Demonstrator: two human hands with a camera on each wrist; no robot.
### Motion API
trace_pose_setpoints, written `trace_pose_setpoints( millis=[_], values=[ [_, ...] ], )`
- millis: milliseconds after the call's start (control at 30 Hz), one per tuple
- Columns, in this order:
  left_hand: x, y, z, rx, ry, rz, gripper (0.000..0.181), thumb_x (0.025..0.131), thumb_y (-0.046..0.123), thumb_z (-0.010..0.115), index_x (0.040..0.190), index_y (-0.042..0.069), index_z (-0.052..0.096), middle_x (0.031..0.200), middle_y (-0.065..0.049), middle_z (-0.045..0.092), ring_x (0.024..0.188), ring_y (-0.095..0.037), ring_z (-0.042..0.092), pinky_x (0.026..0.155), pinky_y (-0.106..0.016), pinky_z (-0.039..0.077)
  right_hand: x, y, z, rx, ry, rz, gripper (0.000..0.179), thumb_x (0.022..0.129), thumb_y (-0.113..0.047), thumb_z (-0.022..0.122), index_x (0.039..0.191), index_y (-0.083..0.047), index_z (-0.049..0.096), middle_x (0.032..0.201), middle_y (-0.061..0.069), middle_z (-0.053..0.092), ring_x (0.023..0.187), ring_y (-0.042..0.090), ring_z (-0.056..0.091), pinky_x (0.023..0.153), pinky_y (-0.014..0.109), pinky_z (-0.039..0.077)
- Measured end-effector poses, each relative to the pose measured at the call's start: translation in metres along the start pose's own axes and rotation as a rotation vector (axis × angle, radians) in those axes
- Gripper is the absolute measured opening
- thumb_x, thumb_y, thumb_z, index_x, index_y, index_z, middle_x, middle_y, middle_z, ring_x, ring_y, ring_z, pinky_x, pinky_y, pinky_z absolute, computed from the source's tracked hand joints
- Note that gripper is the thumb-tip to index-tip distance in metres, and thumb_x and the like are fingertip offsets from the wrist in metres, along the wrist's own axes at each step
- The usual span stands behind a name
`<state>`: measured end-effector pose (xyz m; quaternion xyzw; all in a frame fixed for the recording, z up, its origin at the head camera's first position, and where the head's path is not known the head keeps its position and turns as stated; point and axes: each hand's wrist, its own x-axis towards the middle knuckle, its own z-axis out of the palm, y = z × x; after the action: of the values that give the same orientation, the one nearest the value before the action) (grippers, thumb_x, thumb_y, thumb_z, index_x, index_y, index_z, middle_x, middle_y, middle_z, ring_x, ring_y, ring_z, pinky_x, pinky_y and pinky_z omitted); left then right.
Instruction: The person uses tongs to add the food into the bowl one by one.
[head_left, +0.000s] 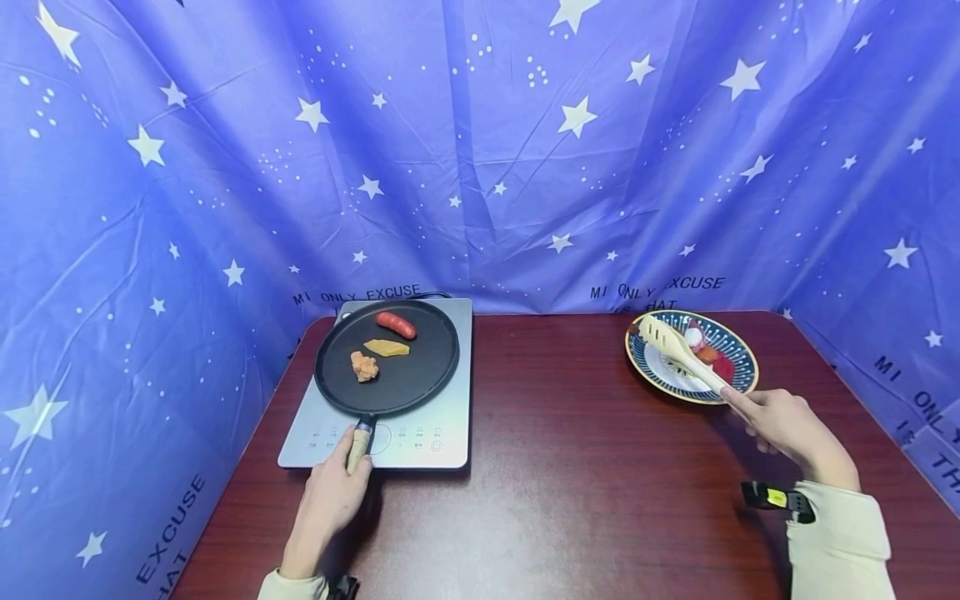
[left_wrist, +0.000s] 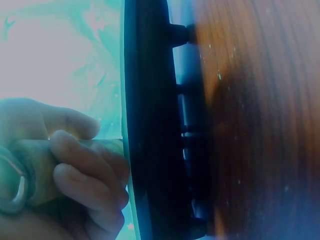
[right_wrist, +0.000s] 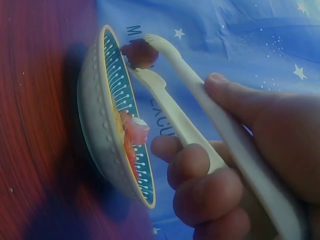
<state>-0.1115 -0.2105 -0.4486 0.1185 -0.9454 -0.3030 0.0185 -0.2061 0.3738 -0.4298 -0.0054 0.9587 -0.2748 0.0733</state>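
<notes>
My left hand [head_left: 330, 496] grips the wooden-looking handle [head_left: 359, 450] of a flat black pan [head_left: 412, 379] on the left. In the left wrist view its fingers [left_wrist: 82, 160] curl round that handle. Lying in the pan are a red sausage [head_left: 396, 324], a yellow flat piece [head_left: 387, 347] and a lumpy orange-brown piece [head_left: 364, 367]. With my right hand [head_left: 795, 429] I hold cream tongs [head_left: 678, 352] over a patterned plate [head_left: 742, 340]. The right wrist view shows a dark reddish-brown piece [right_wrist: 141, 54] pinched between the tong tips, above the plate's rim.
Beneath the pan is a silver induction cooker [head_left: 296, 446] with touch controls. Other food pieces, including a pink-and-white one [right_wrist: 137, 130], sit on the plate. A blue star-patterned curtain [head_left: 480, 150] encloses the back and sides of the dark red wooden table [head_left: 547, 467].
</notes>
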Motion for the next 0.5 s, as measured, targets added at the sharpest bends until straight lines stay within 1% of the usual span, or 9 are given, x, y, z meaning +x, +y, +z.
trace_pose_setpoints(
  millis=[233,333,500],
  values=[
    [0.0018,0.0003,-0.0002,0.007,-0.006,0.000,0.058,0.092,0.027,0.051,0.145,0.006,0.036,0.106,-0.028,0.061,0.070,-0.028,0.054,0.065,-0.048,0.043,-0.0006,-0.0035,-0.0005,0.035,-0.006,0.009,0.064,0.095,-0.057,0.038,0.088,0.001,0.066,0.060,0.004,0.053,0.049,0.020,0.054,0.046,0.033,0.040],
    [0.0011,0.0003,-0.0001,0.004,-0.004,-0.001,0.058,0.092,0.026,0.051,0.145,0.006,0.036,0.108,-0.028,0.060,0.071,-0.028,0.054,0.066,-0.049,0.044,-0.0005,-0.0019,-0.0001,0.038,-0.016,-0.001,0.063,0.096,-0.055,0.037,0.089,0.001,0.066,0.061,0.004,0.054,0.049,0.020,0.054,0.047,0.033,0.039],
    [-0.0003,0.0006,-0.0001,0.000,-0.004,0.001,0.059,0.092,0.026,0.051,0.145,0.006,0.036,0.113,-0.030,0.058,0.075,-0.030,0.055,0.068,-0.050,0.044,-0.0006,0.0015,-0.0005,0.047,-0.040,0.006,0.063,0.096,-0.054,0.039,0.094,0.002,0.068,0.062,0.004,0.054,0.050,0.020,0.054,0.046,0.033,0.039]
  ],
)
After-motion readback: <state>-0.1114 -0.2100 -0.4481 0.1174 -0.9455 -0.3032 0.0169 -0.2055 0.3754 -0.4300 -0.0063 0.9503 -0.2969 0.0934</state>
